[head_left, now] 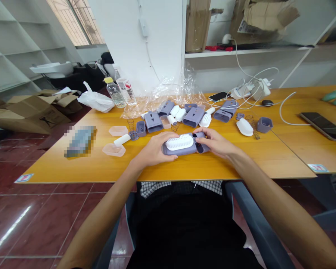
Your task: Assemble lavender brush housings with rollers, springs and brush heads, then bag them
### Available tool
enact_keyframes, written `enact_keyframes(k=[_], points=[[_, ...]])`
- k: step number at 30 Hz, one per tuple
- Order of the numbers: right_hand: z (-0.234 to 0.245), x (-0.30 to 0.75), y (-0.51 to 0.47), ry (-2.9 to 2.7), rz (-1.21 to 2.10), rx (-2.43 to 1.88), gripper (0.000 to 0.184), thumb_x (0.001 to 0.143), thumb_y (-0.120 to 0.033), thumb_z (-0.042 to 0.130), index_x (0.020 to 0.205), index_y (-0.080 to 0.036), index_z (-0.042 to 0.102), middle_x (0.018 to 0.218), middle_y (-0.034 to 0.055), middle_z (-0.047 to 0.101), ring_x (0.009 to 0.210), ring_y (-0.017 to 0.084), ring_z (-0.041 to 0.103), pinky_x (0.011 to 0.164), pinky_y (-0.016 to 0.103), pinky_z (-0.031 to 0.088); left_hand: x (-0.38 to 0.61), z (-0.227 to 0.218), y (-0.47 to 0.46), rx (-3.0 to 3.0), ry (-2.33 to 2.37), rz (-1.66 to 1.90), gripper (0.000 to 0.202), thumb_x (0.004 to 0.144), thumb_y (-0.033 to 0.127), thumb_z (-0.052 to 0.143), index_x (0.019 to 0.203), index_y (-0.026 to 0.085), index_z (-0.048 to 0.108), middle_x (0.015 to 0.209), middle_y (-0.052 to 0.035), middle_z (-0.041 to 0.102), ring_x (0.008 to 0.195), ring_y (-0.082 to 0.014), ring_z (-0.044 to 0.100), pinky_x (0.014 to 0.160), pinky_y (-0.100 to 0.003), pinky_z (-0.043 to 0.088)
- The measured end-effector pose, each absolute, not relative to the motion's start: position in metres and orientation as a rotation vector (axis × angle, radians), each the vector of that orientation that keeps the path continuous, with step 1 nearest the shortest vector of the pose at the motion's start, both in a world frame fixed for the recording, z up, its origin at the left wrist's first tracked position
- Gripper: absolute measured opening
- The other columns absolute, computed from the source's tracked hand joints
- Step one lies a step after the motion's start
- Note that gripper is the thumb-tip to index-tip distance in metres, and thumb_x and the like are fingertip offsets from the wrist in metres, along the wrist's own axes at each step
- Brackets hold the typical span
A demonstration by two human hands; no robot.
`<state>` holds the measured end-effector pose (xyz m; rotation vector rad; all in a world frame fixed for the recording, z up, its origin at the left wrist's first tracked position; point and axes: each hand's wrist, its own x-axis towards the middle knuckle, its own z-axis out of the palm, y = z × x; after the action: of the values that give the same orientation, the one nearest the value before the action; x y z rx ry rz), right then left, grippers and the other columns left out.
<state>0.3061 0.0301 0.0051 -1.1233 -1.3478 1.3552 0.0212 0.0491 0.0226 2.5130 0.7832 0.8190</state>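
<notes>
Near the table's front edge, my left hand (155, 148) is wrapped round the left end of a purple-grey scrub brush (180, 145), its white oval bristle pad facing up. My right hand (214, 142) grips a short purple-grey cap (202, 148) at the brush's right end. Cap and body lie in line; whether they are joined, I cannot tell. Just behind are loose purple housings (153, 122), a white brush head (205, 120) and white rollers (122, 140). Clear plastic cups (114, 150) lie left of my left hand. To the right sit another white brush head (244, 127), a spring (252, 123) and a purple cup (264, 124).
Crumpled clear plastic wrap (168, 91) lies along the wall beside bottles (115, 93) and a white bag (96, 101). At the back right are a phone (218, 96), tangled white cables (257, 89) and a mouse (267, 102). Another phone (324, 125) lies far right.
</notes>
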Motion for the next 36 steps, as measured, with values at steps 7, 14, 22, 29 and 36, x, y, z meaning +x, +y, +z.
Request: enact_keyframes(k=[7,14,22,29,36], points=[[0.001,0.305,0.031,-1.393,1.269,-1.146,0.036,0.076,-0.034,0.083,0.108,-0.023,0.071,0.101,0.0041,0.071,0.076,0.018,0.066,0.061,0.033,0.058,0.023,0.023,0.046,2.536,0.81,0.778,0.066,0.079,0.032,0.087,0.14,0.024,0.064,0.144,-0.0116,0.07,0.134,-0.0326,0.066,0.119,-0.053,0.049],[-0.005,0.308,0.036,-1.629,0.998,-1.179,0.041,0.089,-0.051,0.075,0.118,-0.022,0.076,0.116,0.01,0.078,0.097,0.027,0.07,0.088,0.044,0.06,0.023,0.022,0.046,2.54,0.837,0.782,0.066,0.078,0.032,0.087,0.14,0.024,0.063,0.143,-0.0113,0.07,0.133,-0.032,0.066,0.118,-0.052,0.05],[-0.007,0.3,0.039,-1.534,0.959,-1.211,0.051,0.1,-0.068,0.054,0.107,-0.025,0.08,0.117,0.008,0.08,0.117,0.031,0.069,0.111,0.048,0.051,0.026,0.026,0.044,2.495,0.816,0.791,0.065,0.077,0.029,0.087,0.137,0.022,0.065,0.14,-0.0103,0.072,0.13,-0.0302,0.068,0.117,-0.048,0.051],[-0.004,0.299,0.034,-1.49,0.987,-1.177,0.041,0.098,-0.066,0.057,0.098,-0.031,0.077,0.112,0.0042,0.077,0.116,0.031,0.063,0.093,0.039,0.055,0.031,0.025,0.04,2.461,0.856,0.808,0.065,0.076,0.031,0.087,0.137,0.025,0.065,0.139,-0.0094,0.072,0.129,-0.0322,0.069,0.115,-0.051,0.052],[-0.006,0.298,0.037,-1.501,0.967,-1.168,0.029,0.094,-0.057,0.06,0.092,-0.03,0.072,0.102,0.0029,0.074,0.105,0.028,0.063,0.098,0.039,0.049,0.035,0.023,0.039,2.454,0.839,0.82,0.065,0.075,0.031,0.087,0.136,0.025,0.065,0.139,-0.0098,0.072,0.127,-0.032,0.069,0.113,-0.051,0.052]])
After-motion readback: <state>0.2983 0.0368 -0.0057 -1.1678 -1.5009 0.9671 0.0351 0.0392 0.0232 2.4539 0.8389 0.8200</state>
